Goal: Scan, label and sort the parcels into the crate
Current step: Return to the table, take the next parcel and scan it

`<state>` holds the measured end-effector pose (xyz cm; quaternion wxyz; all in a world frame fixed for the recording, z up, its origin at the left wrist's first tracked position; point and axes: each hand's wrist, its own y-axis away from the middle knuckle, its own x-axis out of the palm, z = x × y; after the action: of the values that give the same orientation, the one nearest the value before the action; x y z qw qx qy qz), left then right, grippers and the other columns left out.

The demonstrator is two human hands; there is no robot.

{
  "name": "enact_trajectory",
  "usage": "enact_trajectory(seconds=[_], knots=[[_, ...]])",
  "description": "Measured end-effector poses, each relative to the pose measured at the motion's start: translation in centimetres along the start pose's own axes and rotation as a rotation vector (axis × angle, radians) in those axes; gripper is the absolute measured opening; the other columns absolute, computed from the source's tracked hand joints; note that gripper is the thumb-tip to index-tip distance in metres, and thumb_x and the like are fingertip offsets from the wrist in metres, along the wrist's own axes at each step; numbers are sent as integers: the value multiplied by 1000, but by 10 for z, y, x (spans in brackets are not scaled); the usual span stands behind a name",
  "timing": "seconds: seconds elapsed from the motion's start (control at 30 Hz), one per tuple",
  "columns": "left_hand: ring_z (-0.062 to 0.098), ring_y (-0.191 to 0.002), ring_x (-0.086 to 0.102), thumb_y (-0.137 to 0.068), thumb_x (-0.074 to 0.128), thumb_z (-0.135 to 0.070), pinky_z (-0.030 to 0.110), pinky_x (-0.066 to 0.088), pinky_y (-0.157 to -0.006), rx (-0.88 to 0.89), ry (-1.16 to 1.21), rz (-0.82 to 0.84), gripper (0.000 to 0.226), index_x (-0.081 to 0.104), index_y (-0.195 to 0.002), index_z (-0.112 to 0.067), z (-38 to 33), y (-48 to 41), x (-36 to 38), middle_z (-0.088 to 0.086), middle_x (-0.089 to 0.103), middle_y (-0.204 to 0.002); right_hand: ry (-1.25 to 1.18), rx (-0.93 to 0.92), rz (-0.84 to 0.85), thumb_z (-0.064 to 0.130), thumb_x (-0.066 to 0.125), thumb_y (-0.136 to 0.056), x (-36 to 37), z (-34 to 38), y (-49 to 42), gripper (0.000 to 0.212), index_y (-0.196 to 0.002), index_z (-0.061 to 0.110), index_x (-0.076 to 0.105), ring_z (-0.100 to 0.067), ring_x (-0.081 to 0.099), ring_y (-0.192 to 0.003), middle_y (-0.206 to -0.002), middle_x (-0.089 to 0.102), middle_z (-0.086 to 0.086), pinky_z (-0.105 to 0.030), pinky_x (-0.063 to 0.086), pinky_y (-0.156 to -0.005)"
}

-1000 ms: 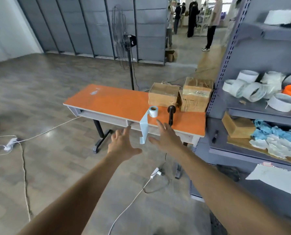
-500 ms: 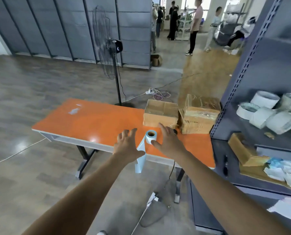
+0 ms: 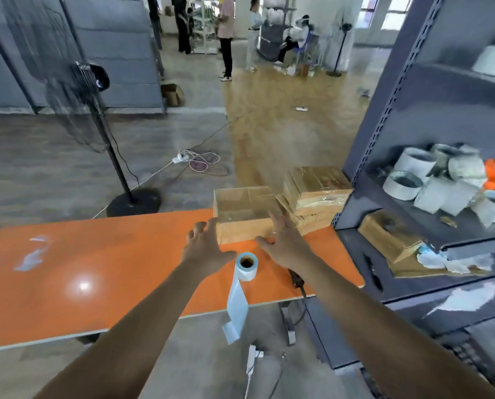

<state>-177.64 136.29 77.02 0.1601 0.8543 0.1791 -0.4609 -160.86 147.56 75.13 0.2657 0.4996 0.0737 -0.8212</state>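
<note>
- Step in hand, as I judge it: fetching the first parcel, before any scanning or labelling.
- The left hand (image 3: 204, 249) and the right hand (image 3: 285, 246) are held out side by side with fingers spread and relaxed. They grip nothing.
- The nearest cardboard parcel (image 3: 244, 207) lies on the orange counter (image 3: 110, 269) at 12 o'clock from the hands. The fingertips are at its two near corners, but I cannot tell if they touch it.
- A stack of further parcels (image 3: 316, 187) stands just beside it at 3 o'clock, against the grey shelf rack (image 3: 384, 116).
- The label roll (image 3: 246, 267) stands on end between the wrists, at 6 o'clock from the parcel. Its pale blue strip hangs over the near edge of the counter.
- A dark handheld tool (image 3: 296, 280), probably the scanner, lies under the right forearm, at 3 o'clock from the roll and mostly hidden.
- Next move, in my judgement: close both hands on the sides of the parcel and draw it toward 6 o'clock without knocking over the roll. After that, one hand must be freed for the scanner.
- No crate is in view, so the sorting place is unknown from here.
- Writing: I can read none. The parcel shows only tape and plain cardboard, the strip looks blank, and the white rolls (image 3: 413, 174) on the rack show no brand.
</note>
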Motion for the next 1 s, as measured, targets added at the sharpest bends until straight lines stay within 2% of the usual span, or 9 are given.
enact_trajectory(seconds=[0.17,0.33,0.47,0.63,0.8,0.9,1.0], knots=[[29,-131,29,-76,75,-38,41,41,-100,48,28,44,84,28,-144,-25,-8,-42,7,6,31,-140,1,44,-18,55,50,-96,-2,-9,-35,80,-158,31,6,-30,28,-145,-163,12,-1,-48,36,-111],[30,-133,29,-78,74,-36,38,37,-101,-4,43,38,79,30,-143,-22,-23,-87,8,7,32,-141,-20,-13,-32,54,48,-97,-9,-17,-75,75,-157,31,9,-24,30,-144,-162,15,0,-45,37,-111],[28,-132,29,-78,73,-34,38,38,-101,-38,72,21,77,32,-142,-20,-27,-121,15,6,32,-141,-25,-7,-2,56,47,-96,-10,-24,-110,74,-156,32,11,-25,30,-144,-161,17,2,-48,37,-110],[30,-135,25,-79,70,-38,40,39,-101,-77,45,90,82,26,-146,-23,-15,-165,26,6,27,-143,20,67,47,56,47,-96,3,-25,-147,74,-156,30,12,-29,29,-144,-161,19,-5,-50,37,-111],[33,-132,28,-78,70,-36,45,44,-100,-133,86,187,82,25,-146,-26,9,-213,38,12,27,-143,42,187,58,58,47,-95,27,-21,-183,73,-155,34,13,-31,28,-145,-161,19,-4,-52,38,-111],[34,-129,29,-75,70,-35,45,46,-98,-158,134,242,91,18,-150,-31,27,-234,45,12,29,-140,39,290,89,61,46,-94,42,-20,-200,74,-154,38,10,-35,34,-141,-161,17,-5,-54,43,-106],[37,-129,31,-77,73,-35,44,40,-103,-170,155,277,96,14,-152,-30,44,-250,49,15,31,-138,65,372,100,61,43,-95,52,-16,-212,73,-154,35,10,-37,40,-137,-159,22,-9,-55,43,-104]])
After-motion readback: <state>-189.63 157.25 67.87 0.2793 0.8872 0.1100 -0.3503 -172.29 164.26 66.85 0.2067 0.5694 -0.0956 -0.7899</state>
